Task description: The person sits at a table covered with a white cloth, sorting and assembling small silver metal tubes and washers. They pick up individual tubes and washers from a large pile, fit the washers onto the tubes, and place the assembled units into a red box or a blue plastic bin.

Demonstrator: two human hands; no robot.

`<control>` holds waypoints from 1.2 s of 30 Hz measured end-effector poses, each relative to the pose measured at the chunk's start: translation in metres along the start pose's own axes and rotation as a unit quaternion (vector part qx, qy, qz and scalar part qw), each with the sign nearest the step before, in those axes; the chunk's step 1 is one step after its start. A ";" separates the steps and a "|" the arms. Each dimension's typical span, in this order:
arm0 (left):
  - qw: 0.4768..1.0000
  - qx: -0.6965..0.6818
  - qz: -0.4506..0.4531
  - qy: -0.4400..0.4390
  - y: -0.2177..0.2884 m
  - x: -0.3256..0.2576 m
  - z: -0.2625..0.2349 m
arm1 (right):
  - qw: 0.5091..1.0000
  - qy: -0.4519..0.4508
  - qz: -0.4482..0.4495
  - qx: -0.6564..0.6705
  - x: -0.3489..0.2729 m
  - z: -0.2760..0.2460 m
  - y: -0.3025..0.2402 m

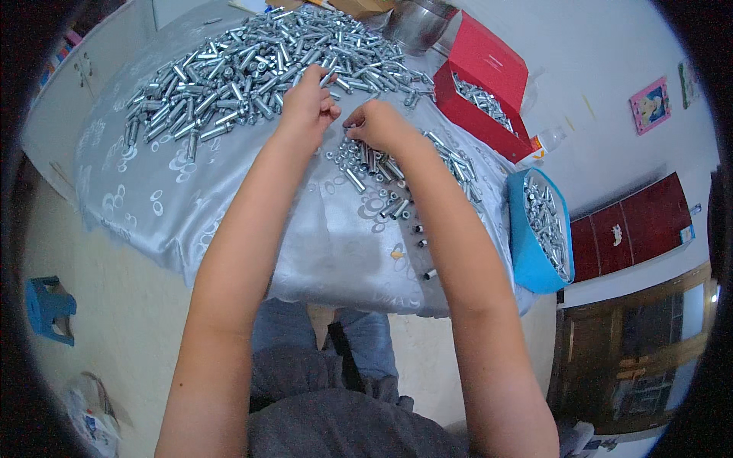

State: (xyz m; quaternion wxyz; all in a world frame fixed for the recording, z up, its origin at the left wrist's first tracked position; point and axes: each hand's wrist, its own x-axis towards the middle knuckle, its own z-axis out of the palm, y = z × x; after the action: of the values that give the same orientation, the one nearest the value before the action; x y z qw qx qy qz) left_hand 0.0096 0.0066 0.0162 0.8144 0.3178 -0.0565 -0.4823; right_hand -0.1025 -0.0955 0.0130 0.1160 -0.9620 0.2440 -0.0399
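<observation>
Here's the left hand (pixel 305 113), fingers curled at the near edge of a broad heap of shiny silver metal cylinders (pixel 229 91) that spreads ahead of it and to its left. One of those cylinders sits right at its fingertips, though whether it's gripped or merely touched, I can't tell.

Just right of it, the right hand (pixel 385 126) dips palm-down, thumb and fingertips drawn close over a small scatter of little silver ring-shaped metal nuts (pixel 343 156). Is there a nut in that pinch? The fingers block the view, so no telling.

Judging by this, it's a picking step, one hand at each pile; the next move calls for a neat fingertip grip on a single piece without dragging its neighbours.

Beyond the right hand, off to its right, an open red box (pixel 473 122) holds more metal pieces; nearer the body, right of that forearm, a rounded light-blue bin (pixel 525 237) is heaped too.

Hard to make out: the right forearm covers part of the loose pieces beneath it, and a dark metal pot (pixel 416 27), beyond the right hand, is cut off above.
</observation>
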 end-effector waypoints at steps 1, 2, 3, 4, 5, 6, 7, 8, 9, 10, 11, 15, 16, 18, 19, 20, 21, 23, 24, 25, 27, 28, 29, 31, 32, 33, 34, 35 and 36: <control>1.000 -0.001 0.000 0.002 0.000 -0.001 -0.001 | 1.000 -0.005 -0.015 0.003 0.004 0.000 0.002; 1.000 0.004 0.005 -0.006 0.000 -0.001 -0.004 | 0.999 -0.010 -0.030 0.005 0.008 0.001 0.004; 1.000 0.004 0.001 -0.003 0.001 -0.001 -0.002 | 0.999 -0.012 -0.042 0.006 0.010 -0.001 0.006; 1.000 0.005 -0.003 0.000 0.001 -0.003 0.000 | 0.998 -0.020 -0.055 -0.004 0.012 -0.003 0.008; 1.000 0.006 -0.007 0.003 0.001 -0.003 0.001 | 0.997 -0.027 -0.066 -0.014 0.013 -0.004 0.010; 1.000 0.008 -0.006 -0.001 0.001 -0.003 0.000 | 0.996 -0.035 -0.079 -0.022 0.015 -0.004 0.010; 1.000 0.007 -0.008 -0.005 0.001 -0.002 -0.001 | 0.993 -0.045 -0.087 -0.060 0.017 -0.003 0.009; 1.000 0.006 -0.009 -0.009 0.000 -0.002 -0.001 | 0.989 -0.054 -0.094 -0.098 0.020 -0.002 0.007; 1.000 0.004 -0.010 -0.013 0.001 -0.001 -0.002 | 0.983 -0.063 -0.103 -0.136 0.021 -0.002 0.004; 1.000 0.006 -0.009 -0.007 0.001 -0.002 -0.002 | 0.981 -0.063 -0.104 -0.149 0.020 -0.002 0.003; 1.000 0.007 -0.008 -0.002 0.001 -0.002 -0.001 | 0.979 -0.063 -0.105 -0.162 0.017 -0.002 0.001; 1.000 -0.002 -0.001 -0.015 -0.001 -0.001 -0.001 | 0.980 -0.027 -0.112 -0.163 0.001 -0.009 -0.001; 1.000 0.004 -0.003 -0.014 -0.002 -0.001 0.000 | 0.986 -0.002 -0.121 -0.116 -0.001 -0.010 0.005; 1.000 0.018 -0.005 -0.010 -0.003 -0.001 0.001 | 0.989 0.048 -0.141 -0.020 -0.004 -0.011 0.015; 0.999 0.052 0.000 -0.010 -0.004 -0.001 0.002 | 0.990 0.071 -0.098 0.068 -0.009 -0.014 0.017; 0.996 0.085 0.006 -0.011 -0.005 -0.003 0.003 | 0.982 0.094 -0.054 0.156 -0.020 -0.016 0.019; 0.993 0.119 0.012 -0.011 -0.007 -0.004 0.004 | 0.963 0.116 -0.009 0.243 -0.033 -0.019 0.016; 0.973 0.229 0.027 -0.029 -0.013 -0.011 0.009 | 0.904 0.135 0.001 0.405 -0.060 -0.022 0.009; 0.958 0.283 0.030 -0.045 -0.018 -0.016 0.014 | 0.865 0.147 0.010 0.479 -0.075 -0.024 0.007; 0.943 0.320 0.028 -0.084 -0.021 -0.022 0.016 | 0.848 0.165 0.021 0.504 -0.085 -0.022 0.005; 0.905 0.394 0.021 -0.162 -0.026 -0.031 0.018 | 0.808 0.200 0.041 0.553 -0.098 -0.016 0.003; 0.908 0.385 0.007 -0.167 -0.033 -0.030 0.018 | 0.796 0.191 0.021 0.575 -0.101 -0.014 0.005; 0.900 0.398 -0.002 -0.178 -0.037 -0.031 0.018 | 0.795 0.198 0.025 0.573 -0.103 -0.010 0.004; 0.883 0.425 -0.014 -0.198 -0.039 -0.034 0.018 | 0.793 0.211 0.029 0.571 -0.102 -0.004 0.000; 0.891 0.405 -0.019 -0.205 -0.040 -0.034 0.017 | 0.783 0.218 0.043 0.581 -0.102 -0.003 -0.001; 0.899 0.385 -0.022 -0.210 -0.040 -0.033 0.015 | 0.772 0.222 0.048 0.594 -0.101 -0.001 -0.003; 0.906 0.364 -0.026 -0.214 -0.039 -0.033 0.014 | 0.760 0.226 0.054 0.607 -0.100 -0.002 -0.008; 0.910 0.351 -0.035 -0.219 -0.038 -0.035 0.014 | 0.748 0.230 0.059 0.620 -0.100 -0.003 -0.010; 0.913 0.337 -0.047 -0.223 -0.037 -0.037 0.014 | 0.745 0.239 0.054 0.620 -0.100 -0.001 -0.009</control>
State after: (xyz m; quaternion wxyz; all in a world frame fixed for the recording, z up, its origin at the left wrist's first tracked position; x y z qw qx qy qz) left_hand -0.0431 0.0178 0.0145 0.6012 0.4599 -0.3814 -0.5307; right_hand -0.1863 -0.0398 0.0145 0.6264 -0.6225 0.2370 -0.4050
